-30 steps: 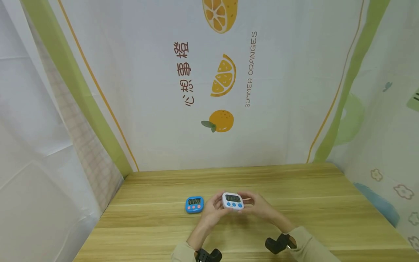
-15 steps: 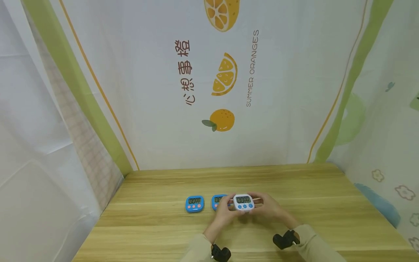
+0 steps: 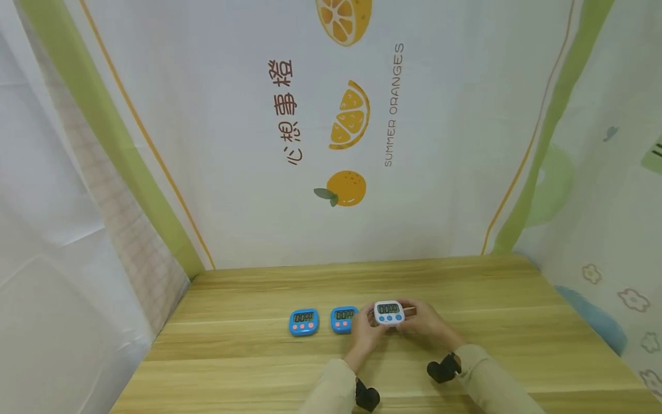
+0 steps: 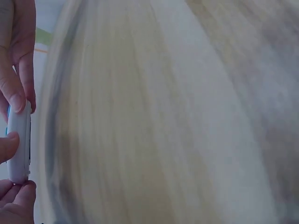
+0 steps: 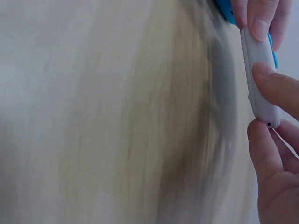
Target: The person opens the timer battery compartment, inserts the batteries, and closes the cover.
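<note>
A white digital timer [image 3: 389, 313] with a dark display and blue round buttons is held between both hands, its face toward the head camera. My left hand [image 3: 364, 332] grips its left edge and my right hand [image 3: 423, 319] grips the right edge. In the left wrist view the white timer [image 4: 18, 144] shows edge-on, with fingers at both ends and a thumb along its side. The right wrist view shows the same timer [image 5: 261, 70] from the other side. Just left of my left hand lies a blue timer [image 3: 341, 328], its right part covered by the hand.
Another blue timer [image 3: 303, 322] with pink buttons lies further left on the wood-grain table [image 3: 233, 356]. Behind the table hangs a white curtain [image 3: 429, 218] printed with oranges. More cloth encloses the left and right sides.
Both hands have carried the white timer to the right. The nearer blue timer, hidden a second ago, now shows beside the left hand. The far-left blue timer stays put.
</note>
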Motion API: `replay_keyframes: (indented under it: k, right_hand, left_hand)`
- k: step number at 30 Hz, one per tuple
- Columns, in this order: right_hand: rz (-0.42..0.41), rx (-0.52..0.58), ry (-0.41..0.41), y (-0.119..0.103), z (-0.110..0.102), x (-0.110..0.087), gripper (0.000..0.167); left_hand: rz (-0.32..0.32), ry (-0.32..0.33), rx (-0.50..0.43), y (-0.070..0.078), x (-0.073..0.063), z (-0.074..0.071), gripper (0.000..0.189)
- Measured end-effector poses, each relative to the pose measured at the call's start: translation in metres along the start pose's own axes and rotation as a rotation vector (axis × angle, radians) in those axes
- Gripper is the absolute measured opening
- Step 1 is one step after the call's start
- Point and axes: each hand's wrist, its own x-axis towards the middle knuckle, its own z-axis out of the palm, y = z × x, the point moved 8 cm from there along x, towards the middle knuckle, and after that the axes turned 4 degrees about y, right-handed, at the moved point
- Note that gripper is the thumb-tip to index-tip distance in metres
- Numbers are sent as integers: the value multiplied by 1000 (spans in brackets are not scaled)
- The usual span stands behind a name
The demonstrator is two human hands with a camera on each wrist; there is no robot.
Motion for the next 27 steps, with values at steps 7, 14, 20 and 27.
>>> replay_keyframes:
  k: [7, 14, 20, 27]
  right_hand:
    - [-43, -53, 8, 4, 0, 6, 58]
    - [-20, -101, 50, 12, -1, 10, 54]
    - [-22, -50, 45, 12, -1, 9, 54]
    - [7, -51, 63, 13, -1, 7, 54]
  left_hand:
    - [2, 75, 63, -8, 1, 4, 48]
    - [21, 154, 139, -7, -2, 4, 45]
    - [20, 178, 166, -7, -2, 4, 46]
    - [-6, 181, 191, -11, 0, 5, 47]
